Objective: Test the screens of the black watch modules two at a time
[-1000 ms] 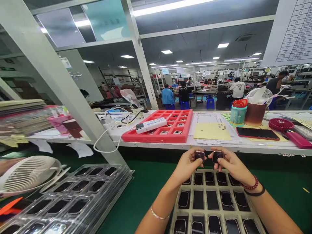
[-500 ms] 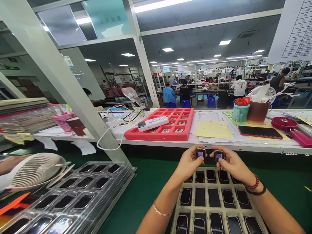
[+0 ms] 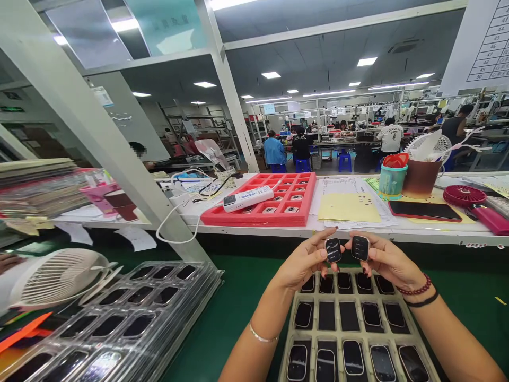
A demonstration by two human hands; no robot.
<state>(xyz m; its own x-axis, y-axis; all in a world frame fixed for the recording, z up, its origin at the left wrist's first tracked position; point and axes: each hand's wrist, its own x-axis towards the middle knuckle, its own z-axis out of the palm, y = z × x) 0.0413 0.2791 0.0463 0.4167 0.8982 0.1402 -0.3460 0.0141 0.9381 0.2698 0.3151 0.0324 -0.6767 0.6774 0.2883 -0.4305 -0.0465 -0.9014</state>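
Watches (image 3: 333,250): two in hand, screens lit, side by side but apart, just above the far row of the pale tray (image 3: 338,336)
Left hand (image 3: 300,263): gripping one by its edge, long axis leaning slightly
Right hand (image 3: 393,263): gripping the other, long axis nearly upright
Pale tray: under the hands, reaching back toward the wearer
Lined pockets (image 3: 326,317): two, second row, nearer the wearer than the held pair; the left pocket lies closer to the left hand
Tray count: thirteen in sight, by row five, three, five
Left side: stack of clear trays (image 3: 183,313), twelve watches visible on top
Shelf: one red tray (image 3: 254,220), one phone (image 3: 424,210)
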